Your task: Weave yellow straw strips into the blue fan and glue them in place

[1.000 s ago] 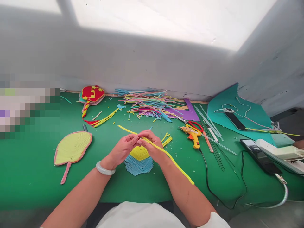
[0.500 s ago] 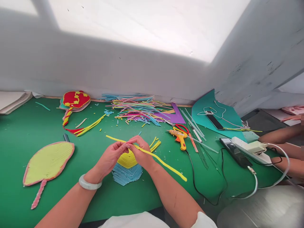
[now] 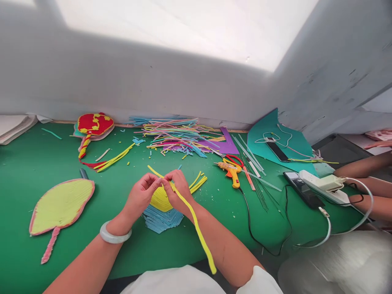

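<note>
My left hand [image 3: 141, 194] and my right hand [image 3: 177, 191] meet over the green table [image 3: 36, 167], both pinched on a long yellow pipe cleaner [image 3: 196, 227]. Its short end pokes up to the left of my fingers; its long end runs down across my right forearm toward my lap. Directly beneath my hands lies a half-covered fan shape [image 3: 162, 212], yellow at the top and light blue below. A white bangle [image 3: 114, 237] sits on my left wrist.
A yellow leaf fan with pink edging [image 3: 59, 206] lies at left, a red and yellow fan [image 3: 92, 123] at the back. A pile of coloured strips [image 3: 174, 136], a glue gun [image 3: 230, 171], red scissors [image 3: 237, 160], phones, a power strip [image 3: 321, 183] and another person's arms [image 3: 367, 179] fill the right.
The long end of the pipe cleaner has swung from pointing right across the table to hanging down toward me. My hands have stayed pinched together, and my view has turned slightly right.
</note>
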A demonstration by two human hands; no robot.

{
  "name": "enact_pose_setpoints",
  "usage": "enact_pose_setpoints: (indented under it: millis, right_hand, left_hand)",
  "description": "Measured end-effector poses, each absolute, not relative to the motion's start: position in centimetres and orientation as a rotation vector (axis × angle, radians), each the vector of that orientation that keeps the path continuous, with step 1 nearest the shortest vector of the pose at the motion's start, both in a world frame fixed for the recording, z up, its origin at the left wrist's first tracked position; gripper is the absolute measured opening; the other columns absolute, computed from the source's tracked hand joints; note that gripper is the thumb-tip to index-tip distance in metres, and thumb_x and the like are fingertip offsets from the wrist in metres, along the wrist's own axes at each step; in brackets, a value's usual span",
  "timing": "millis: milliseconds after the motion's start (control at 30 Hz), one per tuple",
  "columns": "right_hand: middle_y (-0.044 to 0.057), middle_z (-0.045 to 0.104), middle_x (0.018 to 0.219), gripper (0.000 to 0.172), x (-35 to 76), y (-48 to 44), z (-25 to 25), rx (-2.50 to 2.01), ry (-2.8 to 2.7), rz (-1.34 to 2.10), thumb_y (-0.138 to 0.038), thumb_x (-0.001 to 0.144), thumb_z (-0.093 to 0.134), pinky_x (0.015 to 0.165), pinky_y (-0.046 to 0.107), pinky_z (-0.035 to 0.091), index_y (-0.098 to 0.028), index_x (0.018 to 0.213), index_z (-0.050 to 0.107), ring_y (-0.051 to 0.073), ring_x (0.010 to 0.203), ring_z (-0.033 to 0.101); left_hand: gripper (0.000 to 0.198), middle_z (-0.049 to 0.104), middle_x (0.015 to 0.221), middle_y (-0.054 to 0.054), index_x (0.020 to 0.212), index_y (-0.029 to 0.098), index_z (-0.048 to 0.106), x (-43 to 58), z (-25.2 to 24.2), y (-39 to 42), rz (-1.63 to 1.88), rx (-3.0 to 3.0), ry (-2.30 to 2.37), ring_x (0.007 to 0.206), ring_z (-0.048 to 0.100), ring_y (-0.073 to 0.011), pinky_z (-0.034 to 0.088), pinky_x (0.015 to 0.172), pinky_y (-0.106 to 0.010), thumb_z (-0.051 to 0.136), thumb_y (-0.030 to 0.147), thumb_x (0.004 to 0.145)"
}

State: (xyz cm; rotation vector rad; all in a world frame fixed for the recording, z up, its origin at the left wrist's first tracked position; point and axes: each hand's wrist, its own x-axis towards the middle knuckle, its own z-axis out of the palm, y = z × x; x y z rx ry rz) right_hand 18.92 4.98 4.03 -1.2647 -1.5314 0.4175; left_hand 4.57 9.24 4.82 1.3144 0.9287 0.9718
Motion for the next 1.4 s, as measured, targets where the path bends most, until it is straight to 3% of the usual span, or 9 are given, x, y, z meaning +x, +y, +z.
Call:
enact_pose_setpoints:
  millis: [267, 467, 767, 1133, 1400]
  right_hand:
    - [-0.001, 0.057, 0.073, 0.034, 19.4, 5.4, 4.2, -1.293, -1.261, 0.679, -0.05, 0.094, 0.051, 0.075, 0.03, 0.045, -0.025, 0.071, 0.053, 0.017, 0.077, 0.055]
    - [0.002, 0.069, 0.096, 0.025, 19.2, 5.3, 4.4, -1.156, -1.237, 0.9, -0.047, 0.089, 0.062, 0.085, 0.031, 0.048, -0.024, 0.095, 0.069, 0.018, 0.094, 0.063]
    - [0.002, 0.07, 0.09, 0.023, 19.3, 5.4, 4.5, -1.153, -1.201, 0.881, -0.046, 0.085, 0.068, 0.085, 0.031, 0.049, -0.024, 0.088, 0.075, 0.018, 0.09, 0.064]
    - [-0.001, 0.065, 0.079, 0.028, 19.4, 5.5, 4.4, -1.17, -1.124, 0.938, -0.047, 0.076, 0.077, 0.078, 0.03, 0.047, -0.021, 0.076, 0.067, 0.016, 0.079, 0.06]
    - [-0.003, 0.061, 0.076, 0.033, 19.4, 5.3, 5.1, -1.205, -1.078, 0.99, -0.05, 0.074, 0.075, 0.067, 0.027, 0.044, -0.02, 0.079, 0.062, 0.013, 0.071, 0.055]
  left_hand:
    - [0.037, 0.061, 0.075, -0.001, 0.078, 0.021, 0.065, 4.1, 4.8, 9.4, 0.986, 1.312, 0.868, 0.078, 0.056, -0.0171, 0.044, 0.077, -0.028, 0.079, 0.056, 0.072]
    - [0.036, 0.064, 0.078, -0.003, 0.087, 0.021, 0.073, 3.9, 5.2, 9.3, 0.965, 1.188, 0.761, 0.079, 0.057, -0.017, 0.045, 0.077, -0.029, 0.081, 0.052, 0.071]
    - [0.035, 0.064, 0.074, -0.002, 0.082, 0.021, 0.075, 3.8, 5.5, 9.1, 1.002, 1.341, 0.853, 0.077, 0.057, -0.0179, 0.045, 0.077, -0.029, 0.077, 0.055, 0.074]
    - [0.034, 0.065, 0.074, -0.001, 0.081, 0.02, 0.07, 3.6, 5.4, 8.7, 1.052, 1.617, 0.959, 0.076, 0.059, -0.0168, 0.046, 0.076, -0.029, 0.068, 0.054, 0.082]
    - [0.034, 0.066, 0.086, -0.002, 0.089, 0.02, 0.065, 3.8, 4.8, 8.9, 1.097, 1.546, 0.952, 0.083, 0.062, -0.0169, 0.05, 0.078, -0.029, 0.072, 0.052, 0.079]
